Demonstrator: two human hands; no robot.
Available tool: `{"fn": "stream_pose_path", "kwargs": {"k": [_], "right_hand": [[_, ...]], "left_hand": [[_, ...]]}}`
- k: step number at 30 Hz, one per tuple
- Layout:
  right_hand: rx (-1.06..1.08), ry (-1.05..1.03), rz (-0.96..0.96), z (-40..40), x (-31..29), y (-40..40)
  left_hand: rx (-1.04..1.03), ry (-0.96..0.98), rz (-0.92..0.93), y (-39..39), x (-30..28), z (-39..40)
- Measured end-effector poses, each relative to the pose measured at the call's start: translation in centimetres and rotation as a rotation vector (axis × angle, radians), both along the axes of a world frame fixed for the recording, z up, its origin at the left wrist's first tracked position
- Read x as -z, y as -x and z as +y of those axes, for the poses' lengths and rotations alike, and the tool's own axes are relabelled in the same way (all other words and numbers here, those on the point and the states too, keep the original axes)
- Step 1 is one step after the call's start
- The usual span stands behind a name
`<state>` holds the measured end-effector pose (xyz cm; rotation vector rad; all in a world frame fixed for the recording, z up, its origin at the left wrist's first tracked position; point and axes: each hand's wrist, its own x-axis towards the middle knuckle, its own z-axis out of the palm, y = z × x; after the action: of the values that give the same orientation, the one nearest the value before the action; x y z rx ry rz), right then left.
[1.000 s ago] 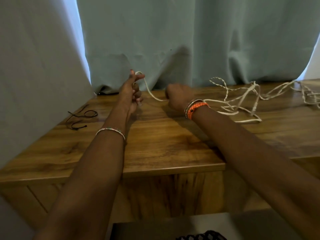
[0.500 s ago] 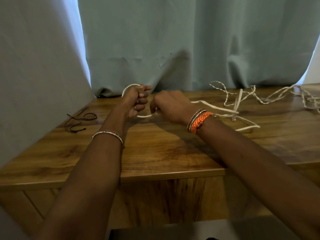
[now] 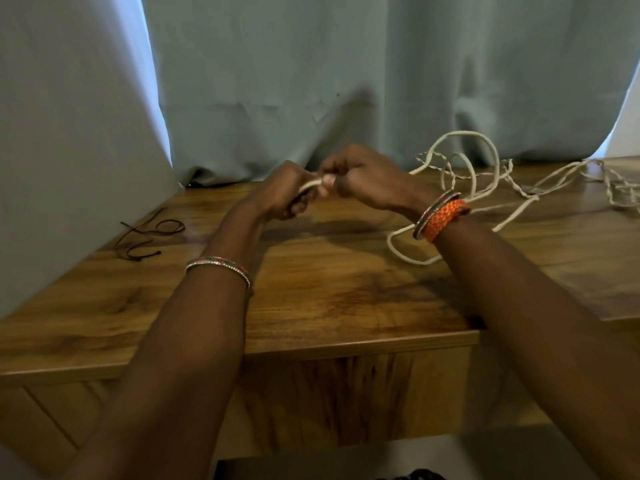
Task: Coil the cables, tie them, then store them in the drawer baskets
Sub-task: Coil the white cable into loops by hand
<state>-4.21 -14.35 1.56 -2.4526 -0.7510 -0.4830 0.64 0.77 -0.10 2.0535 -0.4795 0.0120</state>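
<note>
Fingers (image 3: pixel 327 181) of both hands pinch white cable (image 3: pixel 310 185) (grip partly hidden); dark cord (image 3: pixel 152 233) lies left on table (image 3: pixel 346 289).

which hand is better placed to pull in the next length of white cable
Right. The right hand is beside the loose white cable trailing past its wrist; the left hand grips the coil's start.

Head view, downward over tabletop (image 3: pixel 329 299)

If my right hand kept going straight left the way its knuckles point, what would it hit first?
The left hand, most likely: the right hand already meets it at the white cable both pinch. Depth between the fingers is hard to judge.
</note>
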Motion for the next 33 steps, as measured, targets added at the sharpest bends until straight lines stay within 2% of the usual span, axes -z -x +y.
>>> {"fn": "stream_pose_path", "kwargs": {"k": [2,6,9,15,17,20,21,23,28,30,33], "right_hand": [[0.029,-0.099,-0.057,-0.4,0.0,-0.6],[0.088,-0.15,-0.189,-0.6,0.4,-2.1],[0.122,-0.331,-0.244,-1.9,0.4,-3.9],[0.136,-0.564,-0.259,-3.5,1.5,-7.1],[0.156,-0.6,-0.231,-3.4,1.8,-7.9],[0.146,-0.634,-0.151,-2.1,2.5,-7.6],[0.157,-0.587,-0.14,-1.7,3.2,-7.5],[0.194,-0.331,-0.164,-0.8,4.5,-6.9],[0.296,0.248,0.009,0.6,5.9,-5.1],[0.343,0.386,-0.021,0.8,5.8,-4.1],[0.342,0.487,-0.086,1.8,5.6,-2.2]], "left_hand": [[0.046,0.106,0.064,-0.3,-0.2,0.1],[0.236,0.272,0.202,-0.4,0.1,0.4],[0.423,0.48,0.345,-0.1,-0.3,0.1],[0.634,0.582,0.509,1.4,-1.1,-1.5],[0.66,0.627,0.514,1.6,-1.1,-1.8],[0.66,0.792,0.424,2.0,-1.2,-2.4],[0.659,0.864,0.4,2.1,-1.2,-2.5],[0.641,0.964,0.34,2.0,-1.3,-2.4],[0.525,0.983,0.251,0.7,-1.3,-1.4],[0.459,1.026,0.229,0.1,-1.2,-0.6],[0.373,1.094,0.2,-0.4,-1.1,0.2]]}}
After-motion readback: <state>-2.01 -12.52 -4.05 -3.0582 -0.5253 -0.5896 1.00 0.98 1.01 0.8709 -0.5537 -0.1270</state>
